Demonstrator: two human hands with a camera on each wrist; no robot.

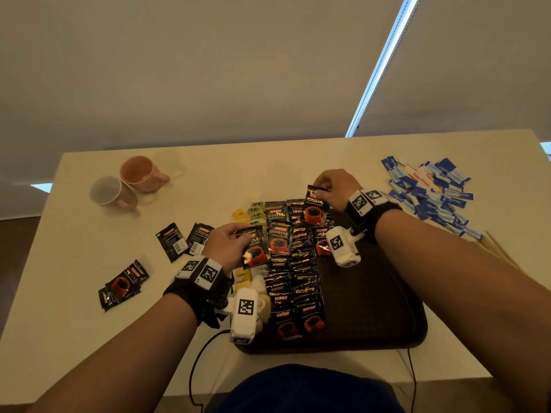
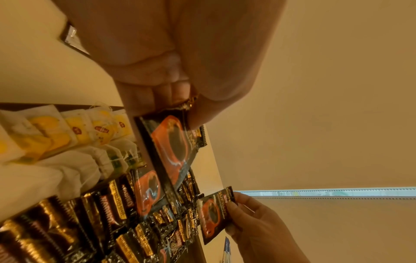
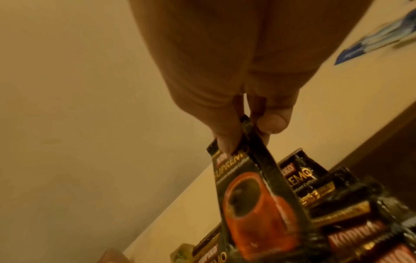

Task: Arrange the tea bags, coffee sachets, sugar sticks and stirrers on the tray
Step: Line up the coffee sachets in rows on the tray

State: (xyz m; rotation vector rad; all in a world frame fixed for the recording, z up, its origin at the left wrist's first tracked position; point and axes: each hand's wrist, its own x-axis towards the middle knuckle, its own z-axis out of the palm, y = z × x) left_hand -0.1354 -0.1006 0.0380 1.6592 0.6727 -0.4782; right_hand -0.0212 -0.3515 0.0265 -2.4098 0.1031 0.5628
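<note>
A dark brown tray (image 1: 372,308) lies on the table in front of me. Several black coffee sachets (image 1: 293,281) overlap in rows on its left half, with tea bags (image 2: 78,131) along the tray's left edge. My left hand (image 1: 229,242) pinches one coffee sachet (image 1: 253,245) by its top edge above the rows; the left wrist view shows that sachet (image 2: 173,147) hanging from the fingers. My right hand (image 1: 334,186) pinches another coffee sachet (image 1: 316,207) at the tray's far end, its top (image 3: 245,160) caught between thumb and finger.
Loose coffee sachets (image 1: 123,284) and another pair (image 1: 185,239) lie on the table left of the tray. Blue and white sugar sticks (image 1: 429,189) are heaped at the right, wooden stirrers (image 1: 498,248) beside them. Two pink mugs (image 1: 128,183) lie far left.
</note>
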